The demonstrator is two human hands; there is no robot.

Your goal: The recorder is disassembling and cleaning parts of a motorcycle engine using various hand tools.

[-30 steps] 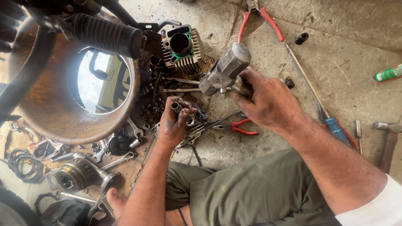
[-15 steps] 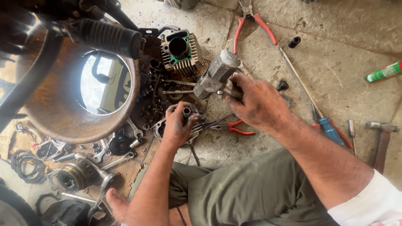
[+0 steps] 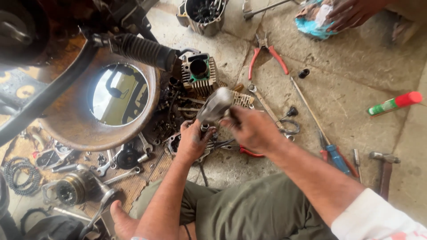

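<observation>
Head view puts our grip at the middle of everything. We have our left hand (image 3: 192,143) curled over a round metal engine part (image 3: 178,144) lying on the floor, fingers pressed down on it; how much of that part there is we cannot tell, since the hand covers most of it. Our right hand (image 3: 253,130) is closed around the lower end of a grey metal tool (image 3: 215,106), which tilts up and away from the grip; the hand is blurred, so we cannot make out the fingers one by one.

Just under the right hand, the red handles of a small pair of pliers (image 3: 250,152) poke out, the jaws hidden by the hand. Left of the grip lies a scatter of spanners (image 3: 120,166) on a wooden board, and beside them a wide rusty bowl (image 3: 80,133) holding a pool of liquid that mirrors the sky; nothing else shows inside it. Beyond the tool stands a finned cylinder block (image 3: 198,73), its bore open and dark. A ribbed black rubber boot (image 3: 144,50) on a fork leg crosses above the bowl.

Right of the grip lie a blue-handled screwdriver (image 3: 331,153), a hammer (image 3: 384,166) and, farther off, a red-capped green can (image 3: 393,103). Past the block rest red-handled pliers (image 3: 267,55). At the far edge another person's hand (image 3: 351,12) rests on a blue rag (image 3: 313,20), and an engine casing (image 3: 202,15) is cut off by the frame.
</observation>
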